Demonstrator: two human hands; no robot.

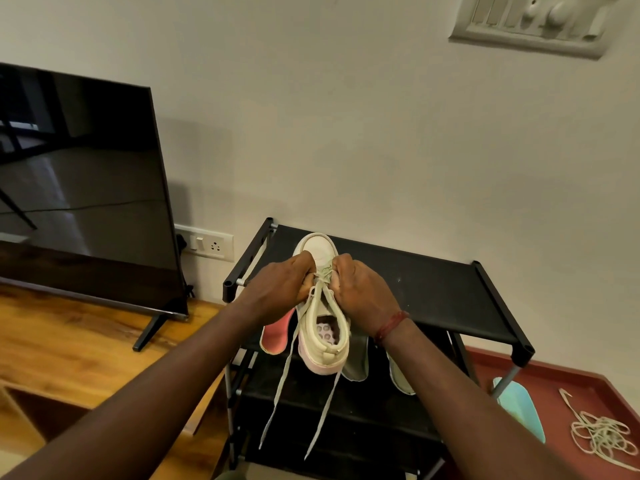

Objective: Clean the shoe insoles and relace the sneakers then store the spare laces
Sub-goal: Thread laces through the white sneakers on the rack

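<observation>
I've got the sneaker (323, 327) on the top shelf of the shoe rack (433, 285), long axis running straight away from me: toe to the wall, heel out over the rack's front edge. Both hands are on it at the forward eyelets, the left hand (280, 285) on one flank and the right hand (363, 289) on the other, level with each other and neither nearer. Fingers on both are curled tight, pinching the lace (322, 277) where it crosses. Its two loose ends (277, 386) hang down past the heel in front of the rack's lower shelves.

Looking into the shoe's mouth, I see a pale dotted bed; it looks to me like the insole is out. On the rack's top shelf, a pink insole (277, 336) lies just left of the sneaker, a grey insole (356, 362) just right of it, and a paler one (401, 375) beyond that. On the floor right of the rack there's a teal insole (519, 407), then the spare laces (602, 434) in a loose tangle, not in any container.
</observation>
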